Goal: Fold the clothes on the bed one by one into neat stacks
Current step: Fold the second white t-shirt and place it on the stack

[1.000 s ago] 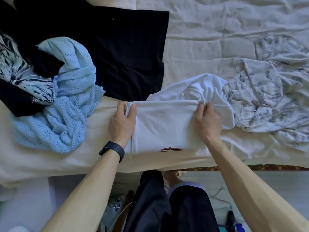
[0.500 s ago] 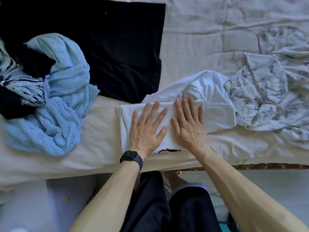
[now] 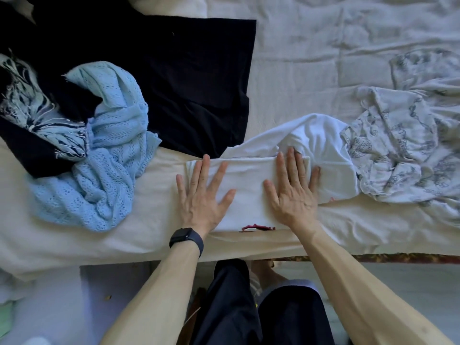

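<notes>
Your left hand (image 3: 202, 195) and right hand (image 3: 292, 192) press flat, fingers spread, on the white garment (image 3: 246, 185) at the bed's (image 3: 311, 70) near edge — smoothing; next, fold its bunched right end in.

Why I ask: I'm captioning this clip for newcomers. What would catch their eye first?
The left hand and right hand press flat, side by side, on a folded white garment at the centre of the near edge of the bed. To the left, a crumpled light blue knit lies next to a spread black garment. On the right sits a rumpled white garment with a grey print.
</notes>
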Tool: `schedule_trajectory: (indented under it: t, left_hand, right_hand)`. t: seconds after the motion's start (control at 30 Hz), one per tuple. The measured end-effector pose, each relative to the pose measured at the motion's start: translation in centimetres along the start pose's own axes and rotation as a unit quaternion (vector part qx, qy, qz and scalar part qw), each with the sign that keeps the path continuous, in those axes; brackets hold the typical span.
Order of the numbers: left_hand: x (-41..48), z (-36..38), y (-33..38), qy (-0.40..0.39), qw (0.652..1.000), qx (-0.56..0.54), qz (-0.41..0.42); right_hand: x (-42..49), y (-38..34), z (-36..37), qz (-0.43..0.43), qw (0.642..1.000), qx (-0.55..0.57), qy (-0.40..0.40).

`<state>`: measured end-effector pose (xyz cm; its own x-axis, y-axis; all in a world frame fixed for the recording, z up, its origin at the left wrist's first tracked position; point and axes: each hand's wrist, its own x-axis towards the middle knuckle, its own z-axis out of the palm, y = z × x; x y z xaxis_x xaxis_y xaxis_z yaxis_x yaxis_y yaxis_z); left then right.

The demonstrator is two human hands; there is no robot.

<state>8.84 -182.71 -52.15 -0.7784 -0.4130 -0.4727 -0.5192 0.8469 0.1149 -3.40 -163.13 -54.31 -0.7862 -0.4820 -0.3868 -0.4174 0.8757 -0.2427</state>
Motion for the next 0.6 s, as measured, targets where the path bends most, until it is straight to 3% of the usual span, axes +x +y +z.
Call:
schedule_trajectory:
  t: [0.13, 0.23, 0.27, 0.37, 0.4, 0.5, 0.6]
  left_hand:
    - [-1.6, -1.7, 0.1, 0.068, 0.992, -0.061, -0.086]
    - [-3.6, -3.8, 0.7, 0.133, 0.963, -0.206, -0.115]
    - [-3.9, -4.7, 0.9, 0.132, 0.932, -0.297, -0.160]
    - [-3.5, -5.9, 1.3, 0.080, 0.773, -0.520, -0.355]
    - [-3.2, -5.8, 1.0, 0.064, 0.752, -0.537, -0.376]
    - [-2.4, -5.4, -0.6, 0.007, 0.750, -0.560, -0.352]
    - [-1.9, -5.3, -2.7, -0.077, 0.700, -0.629, -0.328]
  right_hand:
    - [-1.4, 0.1, -2.6, 0.006, 0.999, 0.034, 0.035]
    - [-3.6, 0.8, -5.3, 0.078, 0.979, 0.161, 0.100]
    - [-4.1, 0.9, -6.1, 0.136, 0.957, 0.239, 0.094]
    - [-4.2, 0.9, -7.8, 0.304, 0.866, 0.398, 0.019]
    - [-3.8, 1.1, -7.8, 0.321, 0.848, 0.421, 0.000]
    - [-2.7, 1.8, -7.6, 0.320, 0.841, 0.435, -0.040]
    - [-1.8, 2.6, -7.4, 0.313, 0.840, 0.437, -0.068]
